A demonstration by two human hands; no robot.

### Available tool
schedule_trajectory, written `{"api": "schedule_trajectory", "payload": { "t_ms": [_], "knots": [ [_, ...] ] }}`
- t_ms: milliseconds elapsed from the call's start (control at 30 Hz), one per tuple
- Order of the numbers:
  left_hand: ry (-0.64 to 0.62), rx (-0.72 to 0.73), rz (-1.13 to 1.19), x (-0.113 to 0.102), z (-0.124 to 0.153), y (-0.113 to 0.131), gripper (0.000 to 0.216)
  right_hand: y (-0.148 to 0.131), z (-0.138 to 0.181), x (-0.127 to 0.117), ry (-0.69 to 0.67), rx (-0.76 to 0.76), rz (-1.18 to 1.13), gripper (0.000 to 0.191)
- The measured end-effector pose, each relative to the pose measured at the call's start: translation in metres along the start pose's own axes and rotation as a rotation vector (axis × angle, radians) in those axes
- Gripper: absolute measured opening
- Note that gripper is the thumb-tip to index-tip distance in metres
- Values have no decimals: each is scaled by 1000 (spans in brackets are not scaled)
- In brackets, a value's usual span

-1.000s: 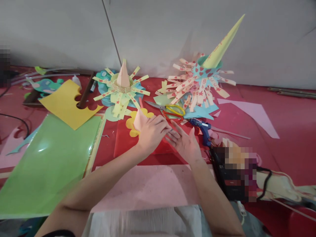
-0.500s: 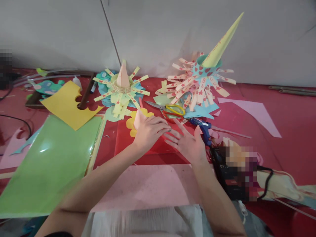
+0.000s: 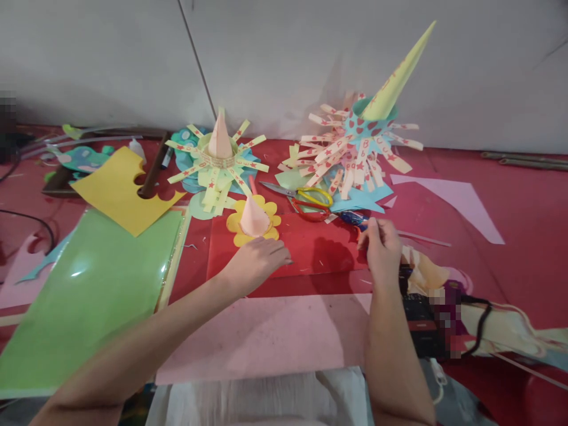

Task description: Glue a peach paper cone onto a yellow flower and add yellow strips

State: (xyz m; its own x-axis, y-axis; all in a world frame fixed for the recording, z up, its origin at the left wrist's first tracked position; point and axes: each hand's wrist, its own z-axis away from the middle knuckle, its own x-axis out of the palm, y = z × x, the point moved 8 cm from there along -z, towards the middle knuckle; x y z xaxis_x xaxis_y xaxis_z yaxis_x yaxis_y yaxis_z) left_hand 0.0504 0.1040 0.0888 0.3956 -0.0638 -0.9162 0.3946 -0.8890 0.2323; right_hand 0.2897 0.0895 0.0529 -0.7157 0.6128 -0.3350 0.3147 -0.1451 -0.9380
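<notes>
My right hand (image 3: 382,245) is closed around the blue hot glue gun (image 3: 354,218), covering its handle; its front part shows left of my fingers. Over the red sheet (image 3: 326,251), my left hand (image 3: 258,263) is held palm down, its fingers loosely stretched to the right and nothing visible in them. Just beyond it sits a pale pink paper cone (image 3: 254,218) on a yellow scalloped paper flower (image 3: 236,223). Scissors (image 3: 313,198) with one yellow and one red handle lie behind the red sheet.
Two paper hats with lettered strips, one smaller (image 3: 220,142) and one with a tall yellow cone (image 3: 397,80), stand by the wall. Green sheets (image 3: 102,296) and a cut yellow sheet (image 3: 128,189) lie left. A pink sheet (image 3: 266,337) is in front. A black phone-like device (image 3: 421,325) lies right.
My hands have moved apart. The right one has gone from open beside the left to closed on the glue gun; the left has drawn back, uncovering the cone and flower.
</notes>
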Motion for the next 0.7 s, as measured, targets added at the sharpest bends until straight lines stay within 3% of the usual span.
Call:
{"api": "schedule_trajectory", "payload": {
  "t_ms": [100,167,267,367,533,700],
  "knots": [
    [-210,60,26,16,15,5,17,3,-5,-25,177,-78,223,37],
    [-266,91,68,20,22,9,16,8,-7,-38,243,-90,354,37],
    [-234,109,81,17,28,10,16,22,-9,-53,280,-38,489,28],
    [-169,57,-20,13,30,2,19,38,-10,-56,245,51,582,32],
    [-59,-185,-349,11,29,-23,24,49,-9,-37,112,90,626,48],
    [-18,-288,-365,20,23,-31,19,43,-6,-24,84,125,701,53]
  ]
}}
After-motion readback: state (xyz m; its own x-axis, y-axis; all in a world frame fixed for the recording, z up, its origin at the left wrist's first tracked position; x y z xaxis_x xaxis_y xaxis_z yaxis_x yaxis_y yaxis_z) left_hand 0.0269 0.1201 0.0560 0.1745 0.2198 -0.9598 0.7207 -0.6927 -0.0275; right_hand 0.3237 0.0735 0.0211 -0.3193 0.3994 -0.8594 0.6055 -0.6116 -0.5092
